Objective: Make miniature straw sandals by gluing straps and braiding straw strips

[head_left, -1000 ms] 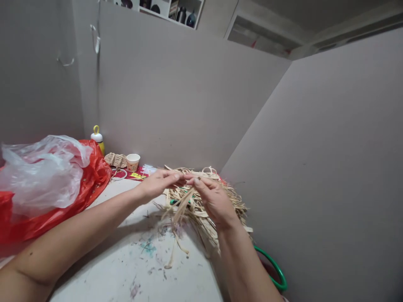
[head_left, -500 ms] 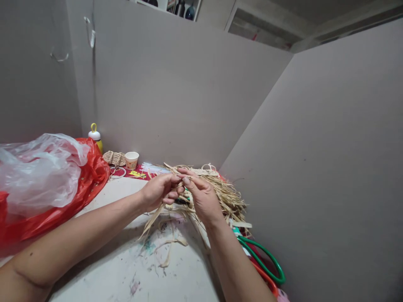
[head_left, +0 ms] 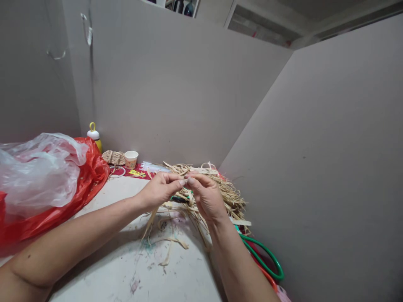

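Both of my hands meet above a pile of pale dried straw strips (head_left: 226, 195) at the far right of the white table (head_left: 126, 268). My left hand (head_left: 160, 191) pinches a straw strip (head_left: 151, 220) whose end hangs down toward the tabletop. The fingers of my right hand (head_left: 204, 197) are closed on the same strip, fingertip to fingertip with the left. A few loose strips (head_left: 171, 245) lie on the stained tabletop below the hands.
A red plastic bag (head_left: 72, 193) with a clear bag (head_left: 37, 172) on it fills the left. At the back stand a yellow bottle (head_left: 94, 136), a woven piece (head_left: 113, 157) and a paper cup (head_left: 131, 159). Green and red hoops (head_left: 267, 264) lie by the right wall.
My hands have drawn closer together and a little toward me, now pinching fingertip to fingertip. The hanging strip has shifted left under my left hand. The view has tilted slightly down.
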The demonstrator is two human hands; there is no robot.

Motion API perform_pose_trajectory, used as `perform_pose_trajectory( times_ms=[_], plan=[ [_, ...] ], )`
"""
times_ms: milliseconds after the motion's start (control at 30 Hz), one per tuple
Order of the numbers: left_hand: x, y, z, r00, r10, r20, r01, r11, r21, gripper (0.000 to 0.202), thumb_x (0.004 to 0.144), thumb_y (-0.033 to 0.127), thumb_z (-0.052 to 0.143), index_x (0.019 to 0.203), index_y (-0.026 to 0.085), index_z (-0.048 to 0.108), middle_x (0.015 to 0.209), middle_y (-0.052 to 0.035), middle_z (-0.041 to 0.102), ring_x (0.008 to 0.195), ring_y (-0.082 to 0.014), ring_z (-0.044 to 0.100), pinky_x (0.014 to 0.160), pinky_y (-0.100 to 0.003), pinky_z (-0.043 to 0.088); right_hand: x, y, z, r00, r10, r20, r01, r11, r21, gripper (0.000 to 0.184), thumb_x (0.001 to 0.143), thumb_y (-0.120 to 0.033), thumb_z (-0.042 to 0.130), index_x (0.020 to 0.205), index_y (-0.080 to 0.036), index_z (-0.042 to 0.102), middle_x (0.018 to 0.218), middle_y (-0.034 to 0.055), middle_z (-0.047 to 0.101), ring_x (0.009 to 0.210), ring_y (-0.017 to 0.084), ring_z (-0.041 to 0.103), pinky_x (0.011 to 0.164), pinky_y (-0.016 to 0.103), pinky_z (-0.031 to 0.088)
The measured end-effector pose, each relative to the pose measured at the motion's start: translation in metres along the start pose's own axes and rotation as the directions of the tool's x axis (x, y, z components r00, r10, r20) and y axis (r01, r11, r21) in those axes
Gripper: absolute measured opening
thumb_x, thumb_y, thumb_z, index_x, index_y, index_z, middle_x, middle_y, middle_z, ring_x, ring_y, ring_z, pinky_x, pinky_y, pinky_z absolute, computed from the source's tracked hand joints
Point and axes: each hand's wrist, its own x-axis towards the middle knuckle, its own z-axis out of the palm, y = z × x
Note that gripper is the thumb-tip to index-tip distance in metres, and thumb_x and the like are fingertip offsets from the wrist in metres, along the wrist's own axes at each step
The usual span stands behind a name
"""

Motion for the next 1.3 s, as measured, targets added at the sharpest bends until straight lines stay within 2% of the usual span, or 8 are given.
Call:
perform_pose_trajectory(
  times_ms=[167,267,400,567,867,1067,1300],
  plan=[
    [-0.001,-0.005,0.002,0.999,-0.039,0.016,0.039,0.999,-0.037,0.041,0.076,0.051,0.061,0.058,0.016,0.047,0.047,0.0083,0.027,0.043,-0.005,0.019,0.041,-0.024,0.014,-0.001,-0.003,0.0,0.995,-0.063,0.071,0.066,0.997,-0.027,0.006,0.069,-0.026,0.075,0.065,-0.024,0.072,0.073,-0.0018,0.057,0.067,0.011,0.051,0.061,0.023,0.044],
    [-0.001,-0.005,0.002,0.999,-0.049,0.008,0.049,0.997,-0.051,0.04,0.076,0.05,0.062,0.06,0.016,0.051,0.048,0.0088,0.026,0.043,-0.0048,0.017,0.041,-0.023,0.013,-0.001,-0.003,0.0,0.995,-0.062,0.074,0.065,0.997,-0.034,0.009,0.069,-0.027,0.076,0.062,-0.023,0.071,0.07,-0.002,0.057,0.065,0.012,0.05,0.06,0.024,0.043],
    [0.0,-0.003,0.001,0.995,-0.095,-0.043,0.092,0.994,-0.054,0.036,0.073,0.048,0.065,0.07,0.013,0.062,0.045,0.0097,0.026,0.041,-0.0044,0.016,0.04,-0.023,0.012,0.001,0.002,0.0,1.0,-0.024,0.007,0.024,0.999,-0.032,0.019,0.071,-0.038,0.073,0.065,-0.021,0.072,0.071,-0.0005,0.062,0.065,0.012,0.052,0.068,0.028,0.045],
    [0.002,-0.003,-0.002,0.992,-0.12,-0.049,0.114,0.987,-0.114,0.032,0.073,0.042,0.066,0.078,0.011,0.068,0.043,0.0101,0.026,0.039,-0.0036,0.018,0.039,-0.021,0.012,0.005,0.0,-0.003,0.99,0.017,-0.136,-0.007,0.997,0.077,0.025,0.069,-0.046,0.074,0.073,-0.021,0.074,0.072,0.0003,0.066,0.068,0.012,0.056,0.071,0.029,0.048],
    [0.003,-0.005,-0.003,0.988,-0.145,-0.056,0.135,0.98,-0.146,0.032,0.073,0.043,0.067,0.078,0.012,0.067,0.044,0.0104,0.026,0.039,-0.0037,0.017,0.039,-0.021,0.01,0.003,-0.002,-0.009,0.998,0.011,0.062,-0.007,0.998,-0.063,0.012,0.069,-0.031,0.077,0.08,-0.025,0.075,0.071,-0.0006,0.07,0.068,0.013,0.063,0.075,0.029,0.05],
    [0.003,-0.006,-0.004,0.989,-0.146,-0.032,0.14,0.981,-0.132,0.031,0.074,0.043,0.067,0.071,0.013,0.062,0.046,0.0095,0.027,0.04,-0.0037,0.017,0.04,-0.021,0.01,0.004,-0.002,-0.01,0.996,-0.004,0.09,0.011,0.997,-0.078,0.008,0.068,-0.028,0.077,0.074,-0.023,0.074,0.072,-0.0012,0.069,0.065,0.012,0.062,0.069,0.028,0.051],
    [0.003,-0.004,-0.004,0.957,-0.285,0.053,0.29,0.936,-0.197,0.031,0.069,0.043,0.069,0.071,0.013,0.061,0.045,0.0108,0.022,0.04,-0.0037,0.012,0.04,-0.021,0.006,0.003,-0.003,-0.012,0.988,0.004,0.156,0.025,0.983,-0.182,0.014,0.074,-0.031,0.072,0.07,-0.02,0.065,0.061,-0.0022,0.064,0.061,0.011,0.057,0.064,0.025,0.047]
  ],
)
